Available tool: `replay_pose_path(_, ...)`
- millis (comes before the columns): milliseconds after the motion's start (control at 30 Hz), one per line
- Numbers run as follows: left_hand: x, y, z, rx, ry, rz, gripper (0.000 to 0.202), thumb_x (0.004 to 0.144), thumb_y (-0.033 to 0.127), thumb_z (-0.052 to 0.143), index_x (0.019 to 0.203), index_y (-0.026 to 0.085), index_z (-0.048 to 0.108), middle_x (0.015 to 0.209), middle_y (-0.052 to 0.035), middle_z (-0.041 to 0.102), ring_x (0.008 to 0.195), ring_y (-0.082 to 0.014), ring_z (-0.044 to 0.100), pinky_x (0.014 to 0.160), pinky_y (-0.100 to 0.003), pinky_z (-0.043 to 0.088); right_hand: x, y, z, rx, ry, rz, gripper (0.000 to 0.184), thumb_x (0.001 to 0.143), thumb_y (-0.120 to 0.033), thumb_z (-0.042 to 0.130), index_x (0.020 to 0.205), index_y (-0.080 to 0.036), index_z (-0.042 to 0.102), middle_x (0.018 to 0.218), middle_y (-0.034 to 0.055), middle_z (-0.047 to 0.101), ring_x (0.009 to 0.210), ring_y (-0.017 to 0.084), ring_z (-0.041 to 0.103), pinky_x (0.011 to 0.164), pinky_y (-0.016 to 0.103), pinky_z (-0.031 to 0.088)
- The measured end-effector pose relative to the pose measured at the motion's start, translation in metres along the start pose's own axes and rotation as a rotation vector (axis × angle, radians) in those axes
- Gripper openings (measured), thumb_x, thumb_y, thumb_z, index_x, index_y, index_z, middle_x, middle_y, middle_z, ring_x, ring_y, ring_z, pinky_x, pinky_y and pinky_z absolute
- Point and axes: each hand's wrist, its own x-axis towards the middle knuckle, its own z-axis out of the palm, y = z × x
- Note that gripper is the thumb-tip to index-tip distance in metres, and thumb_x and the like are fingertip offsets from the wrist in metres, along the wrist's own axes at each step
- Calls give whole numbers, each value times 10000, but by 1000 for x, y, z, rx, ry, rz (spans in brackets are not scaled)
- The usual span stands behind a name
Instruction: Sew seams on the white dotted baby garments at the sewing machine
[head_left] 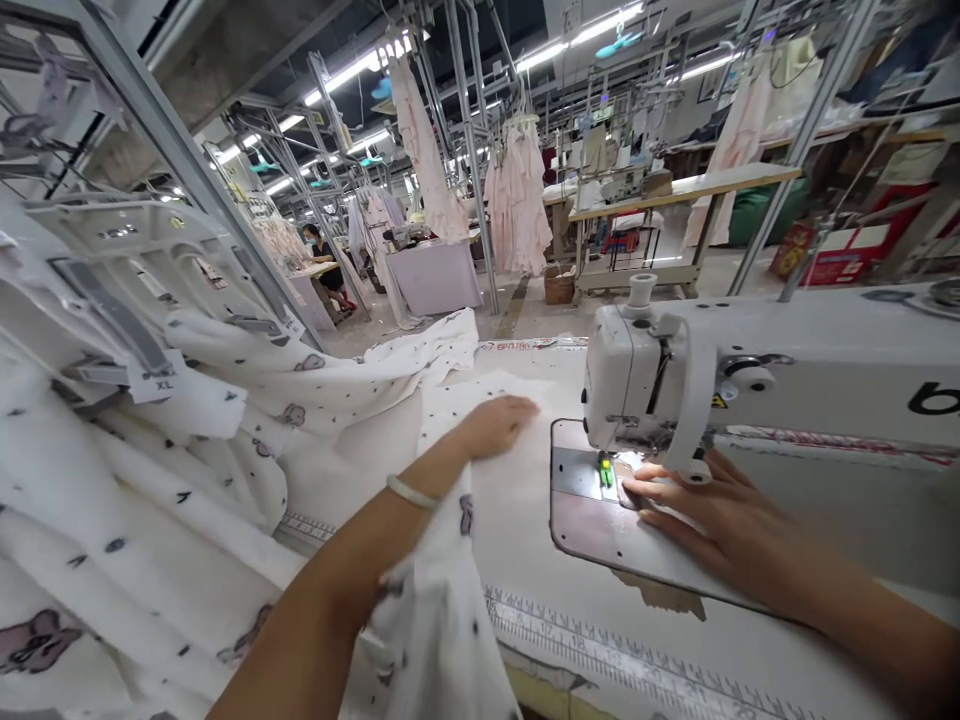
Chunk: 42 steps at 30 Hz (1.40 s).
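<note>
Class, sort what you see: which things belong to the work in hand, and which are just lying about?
In the work:
- left hand
- right hand
- printed white fabric
- sewing machine

Apparently just about:
- hanging pink garments
- red box
- brown box

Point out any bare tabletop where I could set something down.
The clearest patch of white tabletop lies between the printed fabric, metal plate and ruler tape, nearer than the left hand. Crowded: leftward, where that fabric is bunched, and under the sewing head, where the right hand is.
</note>
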Motion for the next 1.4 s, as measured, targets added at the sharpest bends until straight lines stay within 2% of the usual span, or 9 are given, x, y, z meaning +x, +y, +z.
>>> replay_pose_path(200,-15,-21,-36,29,-38,-339,451,1068,246,447,1493,98,489,1626,-233,435,1551,-363,373,1246,-622,310,-4,7,9,12,8,9,367,1082,-520,491,1362,-361,669,1173,44,771,1056,271,732,1245,637,264)
replay_pose_path(367,-73,33,-47,-139,-253,-133,560,966,488,695,1446,223,578,1534,-104,568,1406,-269,557,1187,-394,443,0,2,4,36,-13,6,362,1078,-498,484,1359,-362,668,1240,34,759,1120,295,714,1243,660,258)
replay_pose_path(500,-126,56,-41,-395,-423,157,541,754,479,920,1202,250,719,1406,-93,567,1311,-306,563,1085,-415,496,2,0,2,53,-5,-14,330,1071,-498,499,1296,-361,697,1206,32,767,1058,288,722,1219,643,301)
replay_pose_path(667,-158,68,-36,-316,-373,7,236,862,309,840,863,204,628,1032,-32,608,1068,-234,568,967,-340,456,3,-3,1,102,28,-28,286,1064,-471,515,1227,-362,723,1232,15,761,1083,287,715,1221,621,288)
replay_pose_path(800,-149,88,-48,-554,-209,-191,209,947,289,704,891,212,518,841,35,550,779,-147,506,700,-248,386,5,-12,1,200,36,-14,344,1066,-515,503,1237,-340,744,1188,43,771,1058,304,718,1166,647,361)
replay_pose_path(967,-111,111,-43,-650,17,-256,253,866,323,763,912,212,541,921,26,607,866,-166,560,734,-258,398,2,-24,4,363,73,50,557,1093,-600,362,1333,-248,719,1202,123,751,1130,328,694,936,500,595)
replay_pose_path(1100,-87,120,-9,-505,-23,-293,348,912,502,729,1094,230,611,973,-10,700,910,-238,657,761,-317,477,-1,-32,4,491,48,148,578,1075,-633,407,1447,-251,632,998,80,752,881,266,740,738,391,635)
replay_pose_path(1233,-75,115,18,-195,-40,-242,415,1047,543,505,1275,203,575,1028,-70,745,951,-305,711,829,-427,546,0,-37,3,342,57,108,527,1055,-557,500,1490,-269,571,967,67,745,993,288,720,808,422,621)
replay_pose_path(1400,-71,109,17,89,109,-4,379,1033,358,544,1341,138,546,1223,-148,701,1093,-322,677,937,-479,559,3,-35,3,103,216,-116,437,1083,-467,506,1463,-254,550,1274,97,723,1160,290,683,958,461,552)
